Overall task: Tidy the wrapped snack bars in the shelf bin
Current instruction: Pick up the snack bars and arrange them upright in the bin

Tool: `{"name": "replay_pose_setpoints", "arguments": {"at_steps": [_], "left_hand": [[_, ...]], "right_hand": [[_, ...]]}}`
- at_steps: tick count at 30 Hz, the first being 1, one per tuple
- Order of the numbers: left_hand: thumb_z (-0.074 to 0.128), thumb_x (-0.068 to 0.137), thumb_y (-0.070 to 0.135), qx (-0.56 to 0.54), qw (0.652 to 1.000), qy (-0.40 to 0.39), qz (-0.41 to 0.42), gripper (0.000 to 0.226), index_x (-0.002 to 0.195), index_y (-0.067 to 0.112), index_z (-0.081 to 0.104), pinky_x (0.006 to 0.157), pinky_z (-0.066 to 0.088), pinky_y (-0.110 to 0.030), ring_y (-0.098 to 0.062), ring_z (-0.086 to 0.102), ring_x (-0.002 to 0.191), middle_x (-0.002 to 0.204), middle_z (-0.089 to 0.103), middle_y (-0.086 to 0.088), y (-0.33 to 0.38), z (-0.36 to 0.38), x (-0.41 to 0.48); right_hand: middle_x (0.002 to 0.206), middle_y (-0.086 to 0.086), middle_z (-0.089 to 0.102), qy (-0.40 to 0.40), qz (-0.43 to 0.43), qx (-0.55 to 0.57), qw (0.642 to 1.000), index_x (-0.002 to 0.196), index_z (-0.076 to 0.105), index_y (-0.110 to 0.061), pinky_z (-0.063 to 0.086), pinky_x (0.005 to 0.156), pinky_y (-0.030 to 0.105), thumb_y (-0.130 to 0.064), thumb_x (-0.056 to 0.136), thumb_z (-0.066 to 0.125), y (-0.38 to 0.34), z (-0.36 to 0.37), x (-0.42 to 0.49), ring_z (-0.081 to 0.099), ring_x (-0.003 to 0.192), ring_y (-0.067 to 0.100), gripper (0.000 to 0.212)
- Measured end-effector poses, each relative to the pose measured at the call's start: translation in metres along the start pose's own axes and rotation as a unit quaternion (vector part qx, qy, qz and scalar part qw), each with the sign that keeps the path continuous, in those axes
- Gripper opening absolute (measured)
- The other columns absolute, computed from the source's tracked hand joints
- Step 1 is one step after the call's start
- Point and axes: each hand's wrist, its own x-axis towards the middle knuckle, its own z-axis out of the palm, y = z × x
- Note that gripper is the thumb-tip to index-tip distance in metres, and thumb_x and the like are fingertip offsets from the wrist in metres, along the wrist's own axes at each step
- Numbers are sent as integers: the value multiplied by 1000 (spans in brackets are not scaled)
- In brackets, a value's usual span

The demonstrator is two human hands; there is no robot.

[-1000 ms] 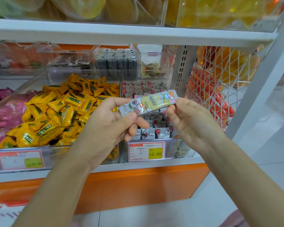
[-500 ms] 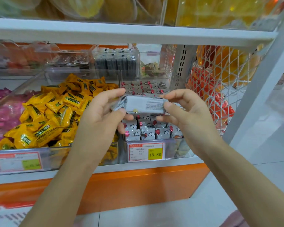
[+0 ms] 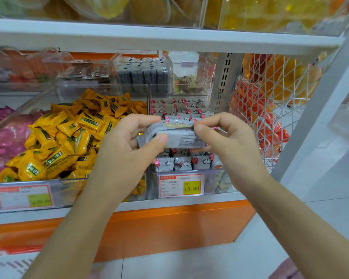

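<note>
A grey wrapped snack bar (image 3: pixel 179 137) lies level between my two hands, its printed back side turned toward me. My left hand (image 3: pixel 129 146) pinches its left end with thumb and fingers. My right hand (image 3: pixel 228 141) pinches its right end the same way. Both hold it just above a clear shelf bin (image 3: pixel 218 180) packed with rows of grey snack bars (image 3: pixel 181 163) bearing red balloons and white clouds. More of those bars (image 3: pixel 177 106) show behind my hands at the bin's back.
A clear bin of yellow wrapped sweets (image 3: pixel 69 135) stands to the left, pink packets (image 3: pixel 2 137) beyond it. A white mesh basket (image 3: pixel 270 101) with orange bags hangs on the right. A price tag (image 3: pixel 180 185) reads 15.80. Small bins (image 3: pixel 141 73) sit behind, under a white shelf (image 3: pixel 169 39).
The bar has been turned over from its colourful front to its grey printed back and lowered closer to the bin. Both hands came down with it.
</note>
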Motion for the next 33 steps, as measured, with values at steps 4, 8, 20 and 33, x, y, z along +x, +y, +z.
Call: {"name": "replay_pose_setpoints", "arguments": {"at_steps": [4, 8, 20, 33], "left_hand": [[67, 81, 21, 14, 1000, 7, -6, 17, 91, 30, 57, 53, 47, -15, -4, 62, 68, 88, 66, 7, -2, 6, -2], [62, 77, 37, 37, 998, 49, -25, 14, 81, 25, 55, 47, 43, -22, -8, 59, 55, 72, 63, 8, -4, 9, -1], [57, 85, 33, 8, 998, 50, -36, 16, 79, 19, 57, 42, 42, -14, -1, 54, 45, 67, 64, 3, 0, 7, 0], [44, 94, 33, 126, 990, 25, 61, 29, 122, 27, 48, 72, 38, 0, 13, 52, 93, 102, 56, 20, -12, 14, 8]], "right_hand": [[66, -9, 64, 47, -28, -61, 997, 70, 64, -11, 52, 56, 23, -12, 83, 67, 1, 3, -1, 59, 60, 2, 14], [67, -4, 64, 47, -51, -94, 993, 69, 64, -15, 51, 64, 27, -13, 83, 67, 0, 7, -4, 57, 63, 9, 14], [67, -9, 66, 49, -28, -77, 995, 70, 66, -17, 54, 60, 24, -16, 83, 69, -1, 8, -4, 63, 67, 7, 13], [86, 11, 66, -11, 41, 90, 995, 105, 62, -20, 55, 71, 27, -4, 82, 67, 7, 7, 1, 64, 67, 11, 28]]}}
